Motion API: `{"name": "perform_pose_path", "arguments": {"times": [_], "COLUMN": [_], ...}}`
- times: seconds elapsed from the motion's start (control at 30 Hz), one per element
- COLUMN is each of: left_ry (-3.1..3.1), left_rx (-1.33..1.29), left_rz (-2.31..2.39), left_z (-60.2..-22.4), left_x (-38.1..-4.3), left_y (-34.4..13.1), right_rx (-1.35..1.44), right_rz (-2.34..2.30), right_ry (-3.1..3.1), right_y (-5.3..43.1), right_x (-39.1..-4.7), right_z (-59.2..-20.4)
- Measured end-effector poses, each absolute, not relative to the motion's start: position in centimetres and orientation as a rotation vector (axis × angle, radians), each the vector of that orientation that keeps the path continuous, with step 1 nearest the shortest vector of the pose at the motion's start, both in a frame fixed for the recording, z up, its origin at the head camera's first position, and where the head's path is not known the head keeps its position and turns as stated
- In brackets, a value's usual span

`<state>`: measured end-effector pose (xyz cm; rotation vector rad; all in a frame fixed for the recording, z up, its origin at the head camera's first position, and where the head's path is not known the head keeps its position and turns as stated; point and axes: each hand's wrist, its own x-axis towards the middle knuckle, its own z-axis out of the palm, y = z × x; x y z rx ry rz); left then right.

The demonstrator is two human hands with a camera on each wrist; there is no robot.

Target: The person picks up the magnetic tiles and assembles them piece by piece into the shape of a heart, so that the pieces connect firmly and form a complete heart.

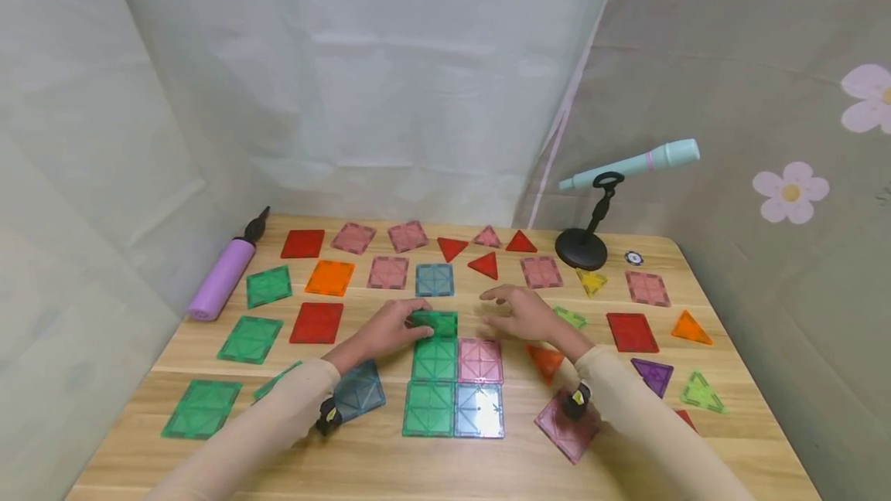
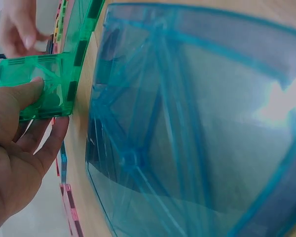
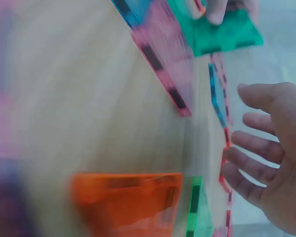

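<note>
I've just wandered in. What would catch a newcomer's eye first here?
Probably the bright green tile at the middle of the table, which the left hand pinches upright at the far end of a block of four flat tiles, while the right hand holds nothing. Next come the pale turquoise tube, slanting by the top of a black stand at the back right, and the purple cylinder along the left edge.

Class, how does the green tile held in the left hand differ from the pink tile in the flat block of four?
The green tile stands up on edge, while the pink tile lies flat. The left hand grips the green tile; neither of the hands touches the pink tile. Both are see-through, with dark patches along their edges.
</note>
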<state>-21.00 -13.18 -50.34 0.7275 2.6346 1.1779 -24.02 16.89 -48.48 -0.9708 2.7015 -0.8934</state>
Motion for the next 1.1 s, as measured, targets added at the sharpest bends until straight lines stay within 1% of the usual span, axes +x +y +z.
{"name": "perform_pose_path", "arguments": {"times": [0.13, 0.3, 0.4, 0.53, 0.77, 1.0, 1.1], "left_ry": [2.625, 2.617, 2.618, 2.616, 2.612, 2.613, 2.612], "left_rx": [0.717, 0.718, 0.735, 0.733, 0.729, 0.714, 0.724], "left_rz": [1.184, 1.183, 1.178, 1.179, 1.169, 1.168, 1.165], "left_z": [-50.3, -50.3, -50.4, -50.2, -50.1, -50.2, -50.3], "left_x": [-20.9, -20.9, -21.0, -20.9, -20.8, -21.0, -21.0], "left_y": [-13.2, -13.2, -13.3, -13.3, -13.3, -13.3, -13.2], "right_rx": [-0.972, -1.01, -1.115, -1.237, -1.265, -1.096, -1.068], "right_rz": [-0.922, -0.855, -0.785, -0.616, -0.437, -0.468, -0.503], "right_ry": [2.707, 2.727, 2.712, 2.701, 2.802, 2.8, 2.792], "right_y": [15.4, 13.3, 12.4, 11.6, 12.1, 13.0, 13.1], "right_x": [-26.5, -28.6, -29.3, -29.4, -28.6, -27.7, -27.5], "right_z": [-48.7, -49.0, -49.4, -49.8, -49.9, -49.6, -49.6]}}
